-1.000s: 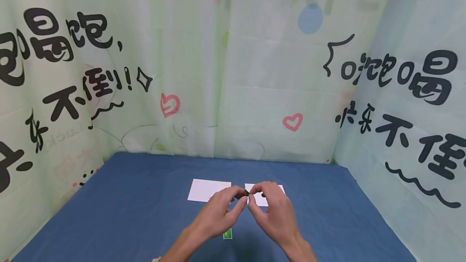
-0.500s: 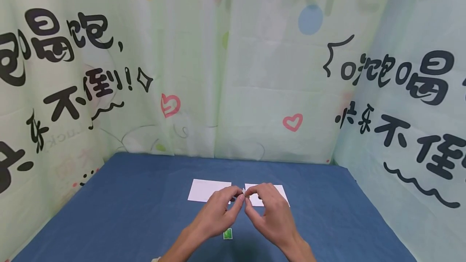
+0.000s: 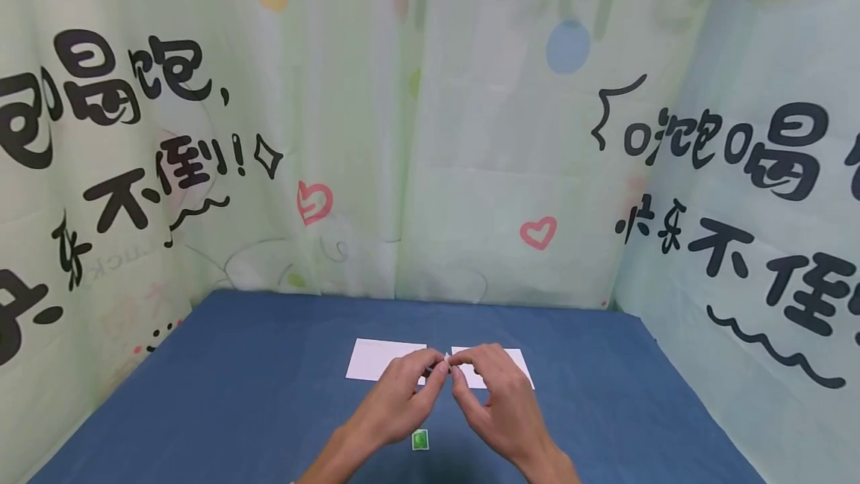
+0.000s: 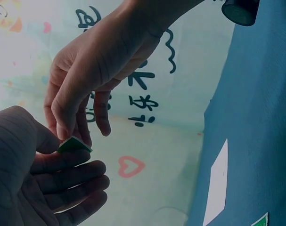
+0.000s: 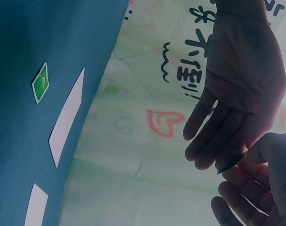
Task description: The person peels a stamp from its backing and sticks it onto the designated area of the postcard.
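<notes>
Above the blue tabletop, my left hand (image 3: 402,396) pinches a small green stamp (image 4: 75,145) with a pale edge between thumb and forefinger. My right hand (image 3: 502,397) meets it from the other side, thumb and forefinger closing on the stamp's edge. In the right wrist view only a thin green sliver of the stamp (image 5: 231,164) shows between the two hands' fingertips. A second green stamp (image 3: 419,440) with a white toothed border lies flat on the cloth, below the hands in the head view.
Two white paper rectangles, a left one (image 3: 375,358) and a right one (image 3: 520,366), lie side by side beyond the hands, partly covered by them in the head view. Blue cloth (image 3: 235,394) covers the table. Printed curtains (image 3: 470,170) enclose it at the back and sides.
The stamp between the fingertips has turned from a dark green side to a pale one in the head view. My right fingers have shifted slightly left. The head view has tilted up a little.
</notes>
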